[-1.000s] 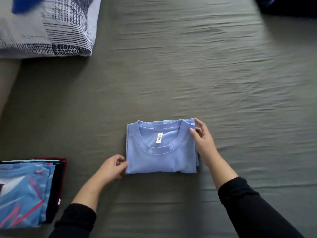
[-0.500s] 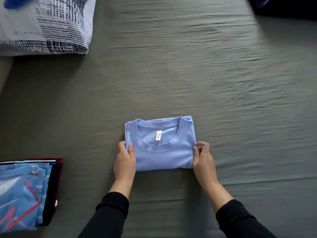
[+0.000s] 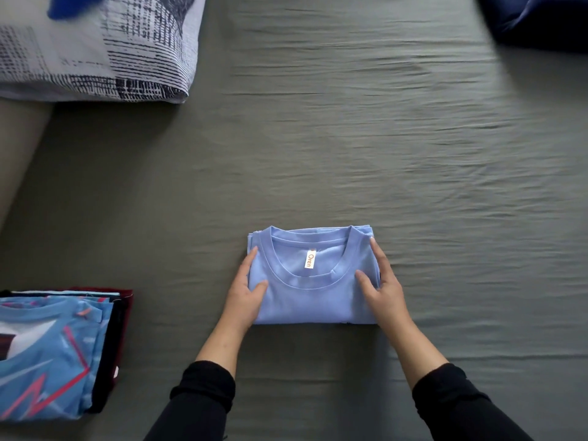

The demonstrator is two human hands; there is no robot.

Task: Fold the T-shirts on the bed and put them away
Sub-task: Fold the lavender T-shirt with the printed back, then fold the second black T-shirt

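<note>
**Folded blue T-shirt held at both sides on a grey bed**

Grey-green sheet [image 3: 318, 148] covers the bed, soft and lined with fine ripples running across it. Near the middle of the lower half lies a light blue T-shirt [image 3: 311, 297], folded into a neat, almost square packet of several layers. Its ribbed round collar faces up, and a small white neck label [image 3: 309, 260] with orange letters sits inside it.

Left hand [image 3: 246, 296] lies along the shirt's left edge, fingers straight down the side and thumb resting flat on top. Right hand [image 3: 383, 289] mirrors it on the right edge, fingers long against the side, thumb on the cloth. Both hands are relaxed and flat, pressing the packet from 2 sides rather than pinching it. Black sleeves cover both forearms.

At the lower left a stack of folded shirts [image 3: 54, 354] rests on the sheet, well apart from the blue one; the top one is blue with pink and white streaks, and dark and red layers show beneath. The frame edge cuts this stack off. A pillow [image 3: 105, 55] with black hatched print fills the upper left, partly cut off. A dark blue bundle [image 3: 541, 20] in the upper right corner is too cropped to identify.
</note>
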